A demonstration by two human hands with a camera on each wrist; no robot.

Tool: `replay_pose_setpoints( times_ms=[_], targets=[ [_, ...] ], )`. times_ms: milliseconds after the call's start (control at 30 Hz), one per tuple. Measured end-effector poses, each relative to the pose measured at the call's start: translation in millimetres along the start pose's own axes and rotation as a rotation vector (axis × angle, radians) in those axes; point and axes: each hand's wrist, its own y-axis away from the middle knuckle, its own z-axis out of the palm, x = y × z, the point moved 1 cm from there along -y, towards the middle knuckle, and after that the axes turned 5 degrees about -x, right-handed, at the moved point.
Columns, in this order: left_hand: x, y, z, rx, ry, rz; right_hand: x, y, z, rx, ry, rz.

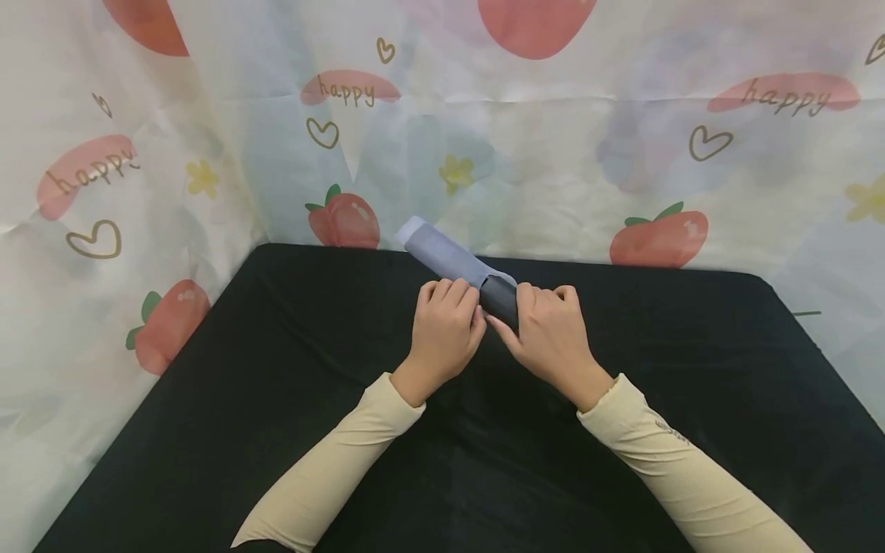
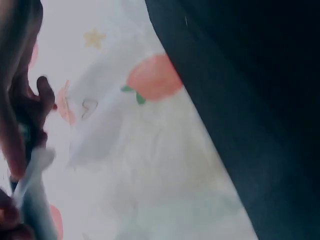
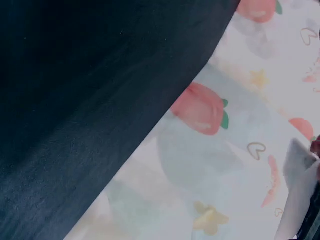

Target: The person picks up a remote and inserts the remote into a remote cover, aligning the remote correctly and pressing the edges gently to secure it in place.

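A black, tube-shaped roll [image 1: 499, 298], partly covered by a pale bluish sheet or sleeve [image 1: 445, 252], is held slantwise above the far half of the table. My left hand [image 1: 445, 326] grips it near the middle, fingers curled over the top. The right hand [image 1: 553, 330] holds the bare black end, with its thumb underneath pointing toward the left hand. A loose edge of the sleeve stands up between the hands. In the left wrist view the fingers and the pale sleeve [image 2: 39, 215] are blurred at the left edge. The right wrist view catches just part of the sleeve [image 3: 299, 200].
A black cloth [image 1: 332, 322] covers the table. Behind it and along the left side hangs a pale curtain [image 1: 553, 177] printed with strawberries, hearts and "happy", meeting the table's far edge close behind the roll.
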Motion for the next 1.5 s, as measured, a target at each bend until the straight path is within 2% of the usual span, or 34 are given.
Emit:
replay_pose_setpoints(
  times_ms=[100,233,400,467,533,633,733,933,1033,1167,1333,1500],
  targets=[
    [-5.7,-0.3,-1.4,-0.027,-0.067,0.001,1.6,1.4,0.4,0.032,0.013,-0.031],
    [-14.1,0.4,-3.9,-0.066,-0.035,-0.030,4.6,5.6,2.6,0.037,0.028,-0.090],
    [-25.5,0.4,-7.3,-0.213,0.070,-0.070,9.5,10.4,5.9,0.036,0.020,-0.185],
    [-27.5,1.2,-8.4,-0.265,0.083,-0.075,11.0,11.3,7.4,0.054,0.014,-0.217],
    [-26.5,2.1,-9.0,-0.286,0.061,-0.072,11.7,11.8,8.6,0.078,0.010,-0.244],
    [-20.7,3.6,-8.3,-0.269,-0.005,-0.071,11.1,12.2,10.4,0.106,0.005,-0.274],
    [-14.7,4.7,-6.2,-0.244,-0.052,-0.090,9.7,12.2,10.5,0.100,0.012,-0.281],
    [-11.5,6.2,-2.9,-0.274,0.003,-0.131,10.1,13.6,8.4,0.062,0.028,-0.265],
    [-10.7,6.6,-1.8,-0.272,-0.006,-0.131,10.5,14.1,8.3,0.061,0.021,-0.270],
    [-7.2,7.2,-0.1,-0.216,-0.101,-0.112,9.7,13.6,9.8,0.073,0.005,-0.280],
    [0.0,8.6,2.5,-0.109,-0.234,-0.108,5.9,11.1,11.9,0.094,0.006,-0.285],
    [2.6,9.8,4.9,-0.065,-0.249,-0.101,3.2,11.0,12.8,0.085,0.019,-0.274]
  ],
)
